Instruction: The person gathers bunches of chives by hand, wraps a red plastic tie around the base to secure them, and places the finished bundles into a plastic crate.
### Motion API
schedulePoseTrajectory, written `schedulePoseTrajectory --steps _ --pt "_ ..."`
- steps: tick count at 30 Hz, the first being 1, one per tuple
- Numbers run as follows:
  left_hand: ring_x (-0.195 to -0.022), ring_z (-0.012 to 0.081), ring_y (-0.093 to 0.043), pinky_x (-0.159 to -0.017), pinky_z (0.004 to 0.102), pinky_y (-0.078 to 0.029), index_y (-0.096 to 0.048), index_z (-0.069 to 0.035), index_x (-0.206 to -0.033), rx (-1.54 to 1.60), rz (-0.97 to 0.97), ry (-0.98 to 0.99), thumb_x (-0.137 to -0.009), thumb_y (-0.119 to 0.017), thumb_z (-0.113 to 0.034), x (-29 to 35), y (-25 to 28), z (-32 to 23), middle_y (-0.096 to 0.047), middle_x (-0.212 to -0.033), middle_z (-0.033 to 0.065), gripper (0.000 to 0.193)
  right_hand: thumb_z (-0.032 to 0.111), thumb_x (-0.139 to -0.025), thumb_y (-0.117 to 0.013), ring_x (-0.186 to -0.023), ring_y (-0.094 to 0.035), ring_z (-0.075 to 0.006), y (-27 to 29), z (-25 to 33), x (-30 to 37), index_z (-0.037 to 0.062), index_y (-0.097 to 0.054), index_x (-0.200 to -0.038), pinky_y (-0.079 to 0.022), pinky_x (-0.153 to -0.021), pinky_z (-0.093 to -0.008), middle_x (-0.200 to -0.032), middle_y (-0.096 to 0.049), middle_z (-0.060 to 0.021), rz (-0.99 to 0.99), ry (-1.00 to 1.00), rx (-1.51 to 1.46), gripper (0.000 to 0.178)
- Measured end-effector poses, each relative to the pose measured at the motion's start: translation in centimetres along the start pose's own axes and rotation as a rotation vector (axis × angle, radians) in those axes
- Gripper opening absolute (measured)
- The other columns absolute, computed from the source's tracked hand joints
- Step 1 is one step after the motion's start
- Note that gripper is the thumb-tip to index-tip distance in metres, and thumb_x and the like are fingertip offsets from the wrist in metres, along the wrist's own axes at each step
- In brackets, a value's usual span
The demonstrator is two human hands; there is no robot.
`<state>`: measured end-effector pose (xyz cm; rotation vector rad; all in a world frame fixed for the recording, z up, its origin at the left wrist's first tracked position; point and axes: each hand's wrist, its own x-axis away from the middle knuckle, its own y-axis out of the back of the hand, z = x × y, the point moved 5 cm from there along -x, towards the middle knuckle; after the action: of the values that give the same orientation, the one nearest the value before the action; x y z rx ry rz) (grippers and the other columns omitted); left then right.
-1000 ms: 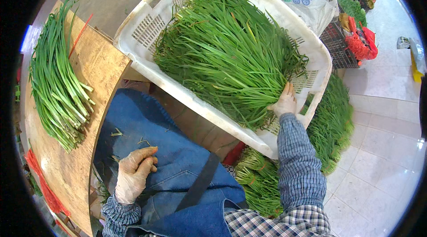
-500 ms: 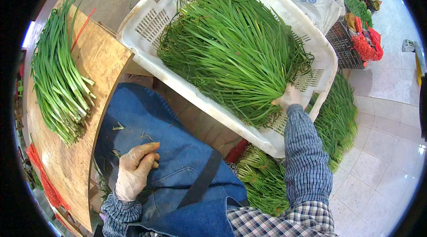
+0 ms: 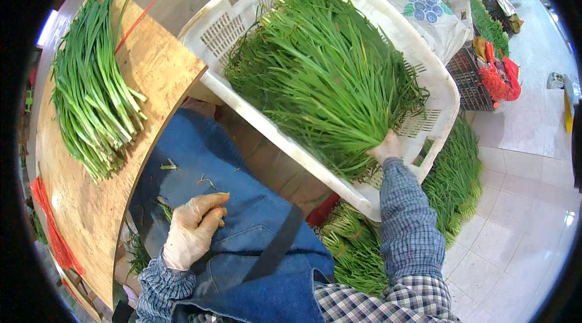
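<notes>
My right hand (image 3: 388,144) reaches into a white plastic crate (image 3: 291,126). It is closed around the stem ends of a bunch of garlic chives (image 3: 339,74), whose leaves fan out to the far left over more chives in the crate. My left hand (image 3: 195,229), in a thin pale glove, hovers over my blue apron (image 3: 242,201). Its fingers are curled in toward the thumb, and nothing shows between them. On the wooden table (image 3: 173,59) at the left lies a pile of chives (image 3: 100,92) with pale stem ends toward me.
Red ties (image 3: 57,226) lie at the table's near edge. Tied chive bundles (image 3: 354,244) are on the floor beneath the crate, with more chives (image 3: 454,177) to its right. A white sack (image 3: 412,7) and a dark crate (image 3: 470,77) with red ties stand beyond.
My right hand has drawn slightly nearer, and the chive leaves in its grip have lifted and shifted. The view has swung a little; my left hand keeps its curled shape.
</notes>
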<state>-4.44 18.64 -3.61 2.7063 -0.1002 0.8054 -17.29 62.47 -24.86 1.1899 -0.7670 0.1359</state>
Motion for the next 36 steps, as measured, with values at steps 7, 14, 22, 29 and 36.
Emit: schedulePoseTrajectory --steps 7,14,22,29,36 --pt "-0.070 0.0119 -0.058 -0.067 0.0236 -0.048 -0.059 0.003 -0.109 -0.039 0.049 0.003 -0.087 -0.050 -0.004 -0.6 -0.2 -0.4 -0.062 -0.086 0.0093 0.024 0.009 -0.062 -0.080 -0.106 -0.054 -0.0316 1.9 1.1 -1.0 -0.0027 -0.041 -0.124 -0.045 -0.089 -0.0372 -0.116 -0.055 -0.0200 0.013 0.051 0.027 0.074" --pt "-0.071 0.0134 -0.061 -0.064 0.0239 -0.049 -0.061 0.002 -0.106 -0.044 0.118 -0.013 -0.084 -0.052 -0.005 -1.7 -1.0 -0.7 -0.062 -0.089 0.0126 0.024 0.029 -0.055 -0.081 -0.098 -0.060 -0.0314 1.5 -3.4 -5.4 -0.0045 -0.053 -0.109 -0.047 -0.086 -0.0362 -0.103 -0.062 -0.0219 0.012 0.069 0.062 0.069" --pt "-0.071 0.0131 -0.061 -0.066 0.0249 -0.050 -0.059 0.002 -0.111 0.115 0.432 0.003 -0.089 -0.052 -0.015 -6.5 -6.0 -5.1 -0.063 -0.087 0.0092 0.029 0.029 -0.059 -0.075 -0.081 -0.063 -0.0294 11.1 7.2 2.1 0.0007 -0.068 -0.085 -0.050 -0.075 -0.0340 -0.085 -0.064 -0.0223 0.169 0.295 0.099 0.040" --pt "-0.098 0.0336 -0.059 -0.082 0.0395 -0.051 -0.037 0.015 -0.124 0.426 0.744 0.304 -0.085 -0.054 -0.051 -11.7 -16.2 -5.4 -0.055 -0.108 0.0274 0.079 0.021 -0.072 -0.059 -0.072 -0.063 -0.0317 10.8 13.5 5.1 0.0197 -0.069 -0.086 -0.051 -0.068 -0.0377 -0.072 -0.060 -0.0146 0.116 0.921 0.588 0.018" --pt "-0.115 0.0364 -0.045 -0.092 0.0539 -0.039 -0.031 -0.012 -0.137 0.795 0.544 0.343 -0.074 -0.063 -0.061 -16.1 -18.8 -3.3 -0.041 -0.133 0.0158 0.086 0.039 -0.065 -0.064 -0.075 -0.062 -0.0344 8.7 17.1 9.2 0.0040 -0.067 -0.082 -0.051 -0.071 -0.0388 -0.079 -0.062 -0.0230 0.221 0.472 0.008 0.039"
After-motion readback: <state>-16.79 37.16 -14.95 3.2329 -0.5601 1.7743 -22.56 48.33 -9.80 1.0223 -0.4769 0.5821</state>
